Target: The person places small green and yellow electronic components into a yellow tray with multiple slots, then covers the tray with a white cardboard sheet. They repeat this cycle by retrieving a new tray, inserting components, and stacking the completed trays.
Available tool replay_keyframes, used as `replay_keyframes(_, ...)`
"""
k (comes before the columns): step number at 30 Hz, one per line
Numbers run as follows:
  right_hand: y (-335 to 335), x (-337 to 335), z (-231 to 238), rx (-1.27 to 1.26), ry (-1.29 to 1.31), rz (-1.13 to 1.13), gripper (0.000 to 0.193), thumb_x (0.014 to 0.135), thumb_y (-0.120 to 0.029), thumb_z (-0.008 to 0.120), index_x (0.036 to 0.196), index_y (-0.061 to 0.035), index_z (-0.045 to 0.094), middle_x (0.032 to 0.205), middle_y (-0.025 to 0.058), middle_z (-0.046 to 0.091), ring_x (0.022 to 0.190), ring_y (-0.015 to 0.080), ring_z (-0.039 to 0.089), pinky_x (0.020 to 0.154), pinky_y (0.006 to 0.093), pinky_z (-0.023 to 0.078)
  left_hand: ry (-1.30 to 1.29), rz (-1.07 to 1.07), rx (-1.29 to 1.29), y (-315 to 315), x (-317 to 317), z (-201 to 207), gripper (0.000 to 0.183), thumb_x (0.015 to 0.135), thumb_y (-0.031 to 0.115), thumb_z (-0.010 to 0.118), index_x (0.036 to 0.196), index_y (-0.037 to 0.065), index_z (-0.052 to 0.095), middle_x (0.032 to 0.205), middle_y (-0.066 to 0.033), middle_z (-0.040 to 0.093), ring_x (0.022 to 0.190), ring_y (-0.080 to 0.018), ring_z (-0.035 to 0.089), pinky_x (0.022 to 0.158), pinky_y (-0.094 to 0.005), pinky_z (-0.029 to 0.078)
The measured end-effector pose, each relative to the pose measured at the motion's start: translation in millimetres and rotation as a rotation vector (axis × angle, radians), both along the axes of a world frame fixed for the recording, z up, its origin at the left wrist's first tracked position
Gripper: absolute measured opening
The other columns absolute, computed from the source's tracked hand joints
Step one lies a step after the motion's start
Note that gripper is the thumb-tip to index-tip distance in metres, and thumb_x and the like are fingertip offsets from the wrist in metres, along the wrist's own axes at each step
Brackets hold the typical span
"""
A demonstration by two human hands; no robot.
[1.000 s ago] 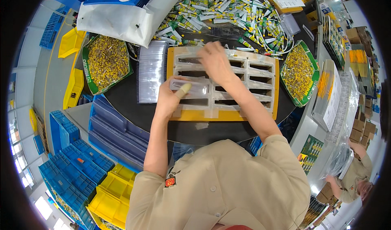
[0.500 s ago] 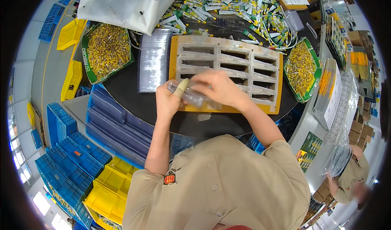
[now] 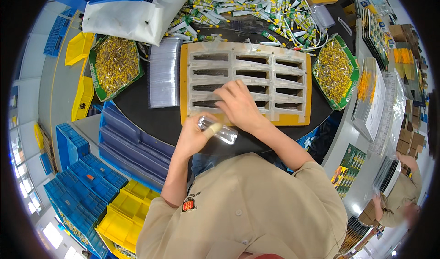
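My left hand (image 3: 192, 136), a pale finger cot on its thumb, is closed around a small stack of clear plastic blister shells (image 3: 225, 135) just off the frame's near edge. Over the lower left slots of a yellow-edged frame (image 3: 302, 119) reaches my right hand (image 3: 240, 106). Its fingers are bent and apart from the thumb, with nothing visible between them. The frame has rows of long slots; those in the left column look glossy, as if lined with clear plastic. My right hand hides part of the lower slots.
A long stack of clear shells (image 3: 164, 75) lies left of the frame. Green boxes of small yellow-tipped pieces stand at left (image 3: 115, 66) and right (image 3: 333, 73). Small glue-like tubes (image 3: 247, 4) are heaped behind. Blue crates (image 3: 85, 188) and yellow bins (image 3: 121, 217) stand lower left; another person (image 3: 401, 192) works at right.
My left hand has tilted the shells down to the right and lowered them. The right hand has moved off them onto the frame's slots. The whole view has shifted slightly.
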State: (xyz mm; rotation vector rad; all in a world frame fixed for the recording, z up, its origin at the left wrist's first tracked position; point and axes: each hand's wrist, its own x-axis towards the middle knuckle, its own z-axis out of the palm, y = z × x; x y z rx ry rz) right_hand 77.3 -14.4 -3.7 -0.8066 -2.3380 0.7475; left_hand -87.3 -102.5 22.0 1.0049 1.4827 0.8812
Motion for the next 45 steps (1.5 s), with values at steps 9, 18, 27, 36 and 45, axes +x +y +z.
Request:
replay_keyframes(9, 110.0, 46.9, 22.9, 0.300, -0.182, -0.154, 0.010, 0.079, -0.007, 0.069, 0.088, -0.0024, 0.065, 0.080, 0.0103, 0.064, 0.070, 0.0260, 0.063, 0.063, 0.0333, 0.050, -0.141, -0.140, 0.095, 75.0, 37.0, -15.4, 0.027, 0.084, 0.026, 0.073, 0.081, 0.000, 0.066, 0.071, -0.0027, 0.065, 0.066, -0.0093, 0.058, 0.062, -0.0267, 0.047)
replay_keyframes(18, 80.0, 63.4, 19.3, 0.031, -0.206, -0.063, 0.019, 0.082, -0.006, 0.068, 0.100, -0.0042, 0.063, 0.088, 0.0124, 0.062, 0.085, 0.0316, 0.060, 0.078, 0.0398, 0.048, -0.110, -0.115, 0.043, 70.8, 46.0, -10.7, 0.024, 0.090, 0.024, 0.068, 0.083, 0.001, 0.066, 0.071, -0.0033, 0.066, 0.067, -0.0098, 0.061, 0.060, -0.0276, 0.048)
replay_keyframes(27, 47.3, 73.6, 14.5, 0.180, -0.286, -0.109, 0.027, 0.083, -0.011, 0.067, 0.108, -0.0020, 0.061, 0.092, 0.0138, 0.061, 0.087, 0.0316, 0.059, 0.078, 0.0377, 0.048, -0.216, -0.140, -0.112, 38.7, 57.9, -16.9, 0.023, 0.089, 0.021, 0.068, 0.086, -0.001, 0.066, 0.075, -0.0060, 0.067, 0.064, -0.0084, 0.061, 0.052, -0.0249, 0.047)
replay_keyframes(36, 16.1, 87.4, -0.5, 0.042, -0.050, -0.065, 0.011, 0.076, -0.006, 0.068, 0.085, -0.0039, 0.062, 0.081, 0.0104, 0.055, 0.079, 0.0299, 0.054, 0.072, 0.0381, 0.045, -0.283, -0.219, -0.327, 25.7, 68.2, -10.5, 0.017, 0.090, 0.015, 0.066, 0.087, -0.001, 0.064, 0.081, -0.0100, 0.070, 0.066, -0.0121, 0.063, 0.059, -0.0250, 0.051)
replay_keyframes(45, 43.9, 114.4, 3.6, -0.356, 0.271, -0.012, 0.017, 0.080, -0.005, 0.068, 0.097, -0.0025, 0.066, 0.088, 0.0099, 0.063, 0.079, 0.0260, 0.059, 0.068, 0.0339, 0.046, 0.128, -0.062, -0.008, 91.5, 87.5, 9.2, 0.018, 0.087, 0.015, 0.069, 0.082, -0.001, 0.065, 0.067, -0.0104, 0.066, 0.059, -0.0074, 0.059, 0.056, -0.0273, 0.049)
